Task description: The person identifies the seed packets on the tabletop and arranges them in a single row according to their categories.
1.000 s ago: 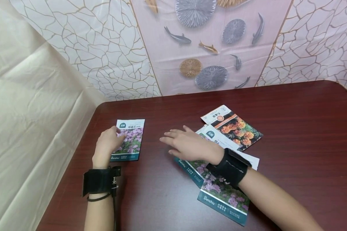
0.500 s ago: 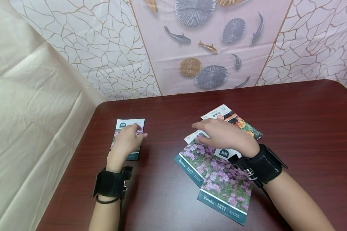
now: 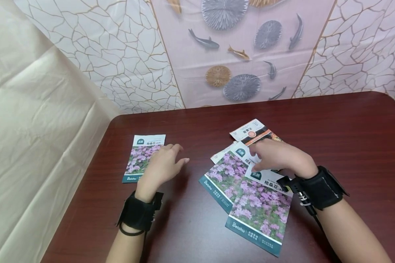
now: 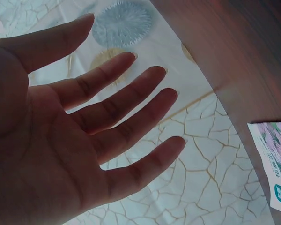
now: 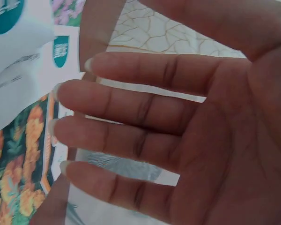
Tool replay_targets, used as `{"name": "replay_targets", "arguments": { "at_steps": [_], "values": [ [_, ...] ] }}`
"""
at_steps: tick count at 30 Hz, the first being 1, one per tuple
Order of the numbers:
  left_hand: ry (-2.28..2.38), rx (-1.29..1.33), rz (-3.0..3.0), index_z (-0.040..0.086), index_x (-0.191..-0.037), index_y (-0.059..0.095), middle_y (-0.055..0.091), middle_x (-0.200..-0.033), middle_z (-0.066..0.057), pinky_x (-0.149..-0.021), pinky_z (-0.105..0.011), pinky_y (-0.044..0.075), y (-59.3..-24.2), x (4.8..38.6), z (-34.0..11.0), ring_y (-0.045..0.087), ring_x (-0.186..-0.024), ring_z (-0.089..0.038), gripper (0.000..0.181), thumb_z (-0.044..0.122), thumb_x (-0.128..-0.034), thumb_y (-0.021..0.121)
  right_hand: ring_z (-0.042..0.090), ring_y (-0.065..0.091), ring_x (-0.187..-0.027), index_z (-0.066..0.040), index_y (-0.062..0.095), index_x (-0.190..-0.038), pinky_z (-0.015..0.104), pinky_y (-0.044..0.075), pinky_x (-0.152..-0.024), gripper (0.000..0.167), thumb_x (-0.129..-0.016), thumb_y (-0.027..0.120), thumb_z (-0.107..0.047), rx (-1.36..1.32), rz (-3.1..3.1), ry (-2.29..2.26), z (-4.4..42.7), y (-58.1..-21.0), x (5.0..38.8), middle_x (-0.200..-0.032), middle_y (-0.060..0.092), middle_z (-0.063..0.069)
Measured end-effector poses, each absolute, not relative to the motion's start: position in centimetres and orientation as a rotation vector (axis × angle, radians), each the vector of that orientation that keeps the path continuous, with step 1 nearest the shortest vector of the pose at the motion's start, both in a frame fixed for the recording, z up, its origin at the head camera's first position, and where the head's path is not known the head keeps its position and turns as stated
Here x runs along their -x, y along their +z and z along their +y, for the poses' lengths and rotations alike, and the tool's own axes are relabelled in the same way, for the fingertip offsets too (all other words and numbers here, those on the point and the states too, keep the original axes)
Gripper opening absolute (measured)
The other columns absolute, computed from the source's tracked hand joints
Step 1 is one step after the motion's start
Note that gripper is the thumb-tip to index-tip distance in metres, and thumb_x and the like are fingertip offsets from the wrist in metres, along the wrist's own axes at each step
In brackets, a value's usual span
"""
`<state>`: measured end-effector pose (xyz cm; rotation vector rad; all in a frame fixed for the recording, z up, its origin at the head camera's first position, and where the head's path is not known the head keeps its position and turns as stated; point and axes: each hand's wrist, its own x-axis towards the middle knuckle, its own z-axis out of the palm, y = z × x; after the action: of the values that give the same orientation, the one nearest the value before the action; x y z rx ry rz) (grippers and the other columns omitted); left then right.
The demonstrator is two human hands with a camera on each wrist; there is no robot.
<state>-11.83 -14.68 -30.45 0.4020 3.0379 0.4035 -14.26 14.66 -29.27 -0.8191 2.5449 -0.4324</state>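
A single packet with purple flowers (image 3: 141, 159) lies at the table's left. Over its right edge is the left hand (image 3: 162, 164), fingers spread and holding nothing; the left wrist view shows its bare palm (image 4: 51, 150). On the right, two purple-flower packets overlap, one in front (image 3: 260, 212) and one behind it (image 3: 222, 179). An orange-flower packet (image 3: 248, 129) sits at the back of that pile, partly covered by the right hand (image 3: 279, 155). In the right wrist view this hand's fingers (image 5: 131, 101) are extended, with nothing gripped, beside the orange flowers (image 5: 18, 173).
The dark red table (image 3: 349, 146) extends to the right of the pile. A patterned cloth (image 3: 191, 73) hangs along the back edge, and a cream cloth (image 3: 46, 128) slopes down on the left side. Each wrist wears a black strap.
The left hand has moved right, from the single packet toward its right edge. The right hand has moved right over the pile, uncovering the purple packets. The packets look unmoved.
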Motion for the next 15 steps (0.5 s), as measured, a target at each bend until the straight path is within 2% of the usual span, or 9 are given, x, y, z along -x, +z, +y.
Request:
{"name": "replay_targets", "arguments": {
  "at_steps": [7, 12, 15],
  "values": [
    [0.416, -0.497, 2.982, 0.002, -0.115, 0.057, 0.060, -0.106, -0.014, -0.082, -0.040, 0.046, -30.8, 11.3, -13.6, 0.057, -0.099, -0.027, 0.038, 0.029, -0.0886, 0.061, 0.016, 0.043, -0.065, 0.000, 0.056, -0.097, 0.030, 0.035, -0.057, 0.033, -0.075, 0.075, -0.015, 0.698, 2.509, -0.421, 15.0, -30.3, 14.2, -0.082, 0.052, 0.005],
    [0.474, -0.549, 2.908, 0.002, -0.117, 0.056, 0.061, -0.107, -0.014, -0.081, -0.039, 0.046, -30.9, 10.9, -12.9, 0.058, -0.097, -0.025, 0.038, 0.028, -0.0887, 0.061, 0.014, 0.033, -0.056, -0.006, 0.051, -0.081, 0.028, 0.026, -0.051, 0.028, -0.074, 0.076, -0.017, 0.660, 2.494, -0.410, 15.2, -30.8, 13.8, -0.064, 0.035, -0.001],
    [0.477, -0.588, 2.874, 0.002, -0.118, 0.056, 0.061, -0.108, -0.013, -0.081, -0.039, 0.046, -30.9, 10.7, -12.5, 0.058, -0.097, -0.024, 0.039, 0.027, -0.0886, 0.061, 0.012, 0.028, -0.052, -0.009, 0.048, -0.072, 0.028, 0.024, -0.050, 0.030, -0.074, 0.076, -0.018, 0.651, 2.507, -0.384, 15.5, -31.0, 13.6, -0.060, 0.028, -0.003]
  ]
}}
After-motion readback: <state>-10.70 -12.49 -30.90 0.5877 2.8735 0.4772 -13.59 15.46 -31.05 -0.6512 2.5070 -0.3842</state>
